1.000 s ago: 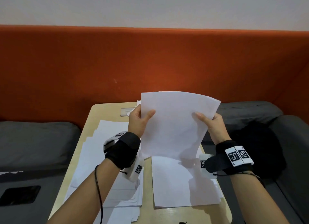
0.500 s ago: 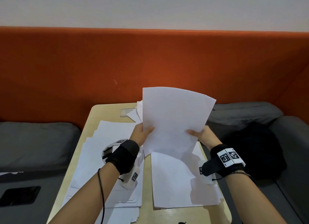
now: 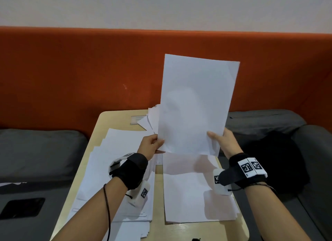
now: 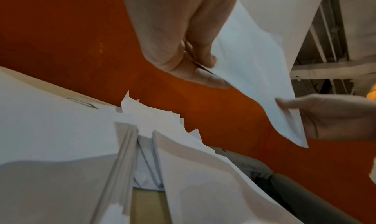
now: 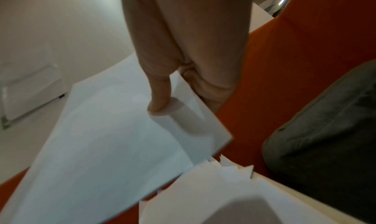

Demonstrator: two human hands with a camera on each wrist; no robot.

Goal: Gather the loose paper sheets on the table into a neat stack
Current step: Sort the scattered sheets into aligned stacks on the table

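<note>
A white paper sheet (image 3: 195, 105) stands upright above the table, held between both hands. My left hand (image 3: 152, 143) pinches its lower left corner, thumb on the near face. My right hand (image 3: 221, 141) grips the lower right edge. In the left wrist view the sheet (image 4: 260, 63) runs between the left hand (image 4: 195, 63) and the right hand (image 4: 325, 116). In the right wrist view the right thumb presses on the sheet (image 5: 122, 131). Under the held sheet lies a squared stack (image 3: 195, 195) on the right of the table (image 3: 115, 118). A spread of loose sheets (image 3: 111, 159) covers the left.
More fanned sheets (image 3: 150, 118) poke out behind the held sheet near the table's far edge. An orange padded backrest (image 3: 71, 69) rises behind. Grey seat cushions (image 3: 36, 150) flank the table, a black bag (image 3: 276, 159) lies at the right, a dark phone (image 3: 23, 207) at the left.
The held sheet has turned from a slanted, bowed pose to upright and risen higher. Both hands have slid down to its bottom corners.
</note>
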